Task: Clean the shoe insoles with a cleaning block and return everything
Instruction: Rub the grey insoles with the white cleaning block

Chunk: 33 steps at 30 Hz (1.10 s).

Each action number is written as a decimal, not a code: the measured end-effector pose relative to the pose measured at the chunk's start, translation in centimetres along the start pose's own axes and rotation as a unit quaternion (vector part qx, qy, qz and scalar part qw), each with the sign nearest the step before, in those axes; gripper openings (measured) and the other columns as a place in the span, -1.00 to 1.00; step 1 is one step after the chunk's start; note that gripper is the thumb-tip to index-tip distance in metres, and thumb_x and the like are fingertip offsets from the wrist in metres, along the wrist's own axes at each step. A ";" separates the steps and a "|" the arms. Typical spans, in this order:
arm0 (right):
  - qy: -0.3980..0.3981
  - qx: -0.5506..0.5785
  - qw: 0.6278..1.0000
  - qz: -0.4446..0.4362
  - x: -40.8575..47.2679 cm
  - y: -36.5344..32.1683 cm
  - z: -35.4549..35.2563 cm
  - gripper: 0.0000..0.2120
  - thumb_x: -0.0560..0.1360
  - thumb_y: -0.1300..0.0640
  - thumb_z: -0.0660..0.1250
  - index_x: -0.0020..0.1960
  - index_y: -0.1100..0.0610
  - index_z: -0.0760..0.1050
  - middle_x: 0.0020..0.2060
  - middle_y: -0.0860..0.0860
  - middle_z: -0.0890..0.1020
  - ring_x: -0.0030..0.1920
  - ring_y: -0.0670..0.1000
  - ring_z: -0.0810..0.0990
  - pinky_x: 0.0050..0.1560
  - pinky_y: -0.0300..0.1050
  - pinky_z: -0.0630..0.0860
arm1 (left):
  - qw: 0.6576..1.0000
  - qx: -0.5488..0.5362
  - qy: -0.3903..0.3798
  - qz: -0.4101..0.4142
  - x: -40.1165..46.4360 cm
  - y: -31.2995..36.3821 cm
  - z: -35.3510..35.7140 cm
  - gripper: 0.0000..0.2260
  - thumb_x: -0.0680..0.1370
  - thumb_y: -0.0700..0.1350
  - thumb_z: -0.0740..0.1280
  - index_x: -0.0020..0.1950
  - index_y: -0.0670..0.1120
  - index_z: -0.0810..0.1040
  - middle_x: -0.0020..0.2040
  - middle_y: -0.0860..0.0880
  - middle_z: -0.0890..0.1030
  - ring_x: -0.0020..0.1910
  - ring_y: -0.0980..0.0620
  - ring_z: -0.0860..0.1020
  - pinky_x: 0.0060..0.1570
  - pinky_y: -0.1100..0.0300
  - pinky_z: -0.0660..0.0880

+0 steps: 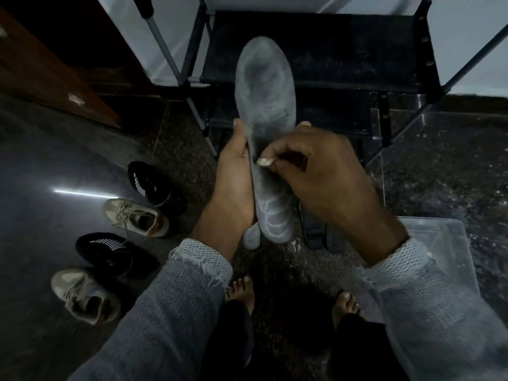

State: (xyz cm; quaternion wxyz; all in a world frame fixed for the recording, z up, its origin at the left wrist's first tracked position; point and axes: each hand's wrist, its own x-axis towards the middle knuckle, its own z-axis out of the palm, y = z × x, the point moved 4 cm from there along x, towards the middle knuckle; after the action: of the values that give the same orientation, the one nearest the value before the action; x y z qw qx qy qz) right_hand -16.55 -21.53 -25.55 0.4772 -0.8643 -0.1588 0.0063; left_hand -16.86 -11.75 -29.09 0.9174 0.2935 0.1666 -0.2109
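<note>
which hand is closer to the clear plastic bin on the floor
Right. The right hand, pinching the cleaning block against the insole, hangs just up-left of the bin. The left hand grips the insole's far edge, farther left.

I hold a pale grey insole [265, 86] up lengthwise, its worn face towards me. A small whitish cleaning block [264, 161] touches its middle. Another grey insole [251, 237] peeks out behind its lower end.
</note>
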 end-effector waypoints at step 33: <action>-0.113 -0.032 0.992 0.035 -0.1 -0.3 -0.7 -0.87 0.45 0.20 0.46 -0.09 -0.01 0.68 -0.15 -0.22 0.67 -0.07 -0.23 0.61 0.05 -0.27 0.55 | 0.999 0.028 0.044 0.002 0.2 0.6 -0.7 -0.35 0.63 0.27 -0.02 0.37 -0.25 0.42 0.37 -0.24 0.47 0.35 -0.13 0.47 0.29 0.02 0.44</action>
State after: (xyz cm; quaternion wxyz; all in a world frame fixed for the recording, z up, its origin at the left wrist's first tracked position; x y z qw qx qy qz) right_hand -16.60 -21.94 -24.94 0.4274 -0.8781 -0.1818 0.1154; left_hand -16.56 -10.94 -29.49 0.9008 0.3287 0.2003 -0.2009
